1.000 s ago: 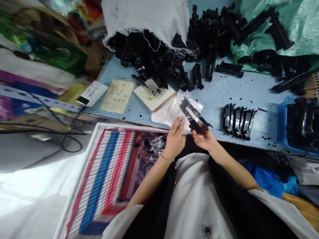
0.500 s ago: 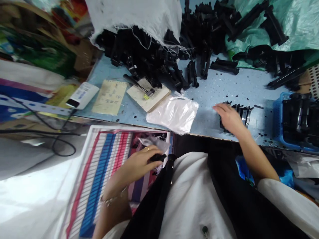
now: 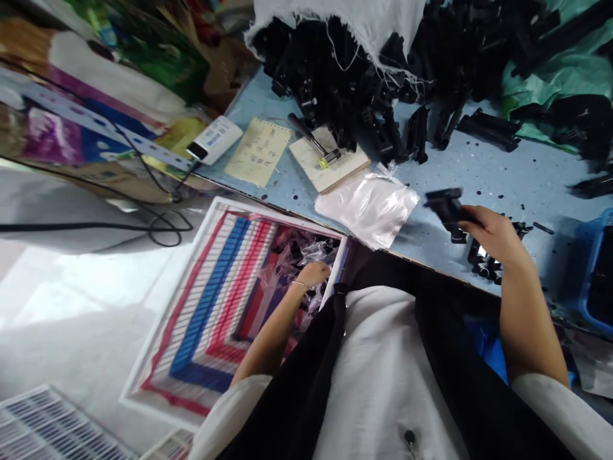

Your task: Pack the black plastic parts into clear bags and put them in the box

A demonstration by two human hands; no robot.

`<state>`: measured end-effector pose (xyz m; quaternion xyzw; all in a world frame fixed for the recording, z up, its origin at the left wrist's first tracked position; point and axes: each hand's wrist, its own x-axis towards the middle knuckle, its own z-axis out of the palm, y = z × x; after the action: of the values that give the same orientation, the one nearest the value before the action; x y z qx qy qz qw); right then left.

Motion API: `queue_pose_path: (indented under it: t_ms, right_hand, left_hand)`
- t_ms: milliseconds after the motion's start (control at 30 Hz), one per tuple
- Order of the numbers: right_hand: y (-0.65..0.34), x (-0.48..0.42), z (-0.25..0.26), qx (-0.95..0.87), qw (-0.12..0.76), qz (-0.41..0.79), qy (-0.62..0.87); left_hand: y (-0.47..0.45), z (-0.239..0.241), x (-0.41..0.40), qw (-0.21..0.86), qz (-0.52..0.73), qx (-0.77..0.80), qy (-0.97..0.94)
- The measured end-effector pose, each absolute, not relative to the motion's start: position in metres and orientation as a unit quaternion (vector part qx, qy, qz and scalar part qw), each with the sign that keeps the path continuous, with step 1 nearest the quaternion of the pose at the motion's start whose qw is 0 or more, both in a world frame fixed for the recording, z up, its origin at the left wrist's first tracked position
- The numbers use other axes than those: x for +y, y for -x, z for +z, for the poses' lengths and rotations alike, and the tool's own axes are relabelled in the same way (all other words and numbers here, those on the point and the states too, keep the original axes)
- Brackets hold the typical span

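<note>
My right hand (image 3: 493, 235) is closed on one end of a black plastic part (image 3: 445, 206), raised over the table and smeared by motion. Just below that hand lie several similar black parts (image 3: 483, 263) near the table edge. Down in the striped, lined basket (image 3: 184, 319), my left hand (image 3: 315, 273) is among clear plastic bags (image 3: 287, 255) with dark contents. Its fingers point down and are mostly hidden, so I cannot tell whether they hold anything. A stack of clear bags (image 3: 371, 204) lies on the table between the hands.
A heap of black parts (image 3: 354, 89) covers the back of the blue table (image 3: 541, 185). A small hammer (image 3: 313, 140) rests on a pale block (image 3: 330, 163), beside a handwritten note (image 3: 258, 151) and a white box (image 3: 215, 140). A blue basket (image 3: 591, 268) stands at right.
My right hand has lifted a black part off the table. My left hand, which held a small black item at the basket's edge, has reached deeper into the basket. The view has shifted.
</note>
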<state>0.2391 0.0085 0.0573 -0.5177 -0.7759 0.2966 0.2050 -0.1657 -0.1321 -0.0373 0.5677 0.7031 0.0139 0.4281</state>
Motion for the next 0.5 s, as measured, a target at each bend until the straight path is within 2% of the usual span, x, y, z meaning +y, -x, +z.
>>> queue_pose_path:
  t_ms: [100, 167, 267, 333, 500]
  right_hand:
    - [-0.214, -0.003, 0.047, -0.641, 0.31, 0.464, 0.528]
    - [-0.192, -0.01, 0.039, -0.556, 0.367, 0.544, 0.51]
    - [-0.173, -0.018, 0.034, -0.481, 0.402, 0.601, 0.495]
    - [-0.172, -0.023, 0.034, -0.459, 0.405, 0.615, 0.497]
    - [-0.182, -0.03, 0.03, -0.42, 0.406, 0.635, 0.505]
  left_hand:
    - [0.142, -0.013, -0.098, 0.38, 0.128, 0.683, -0.611]
    - [0.108, 0.005, -0.072, 0.272, 0.238, 0.639, -0.679]
    - [0.062, 0.02, -0.038, 0.148, 0.214, 0.613, -0.746]
    - [0.051, 0.02, -0.02, 0.142, 0.187, 0.605, -0.761]
    - [0.063, 0.011, 0.001, 0.119, 0.255, 0.599, -0.75]
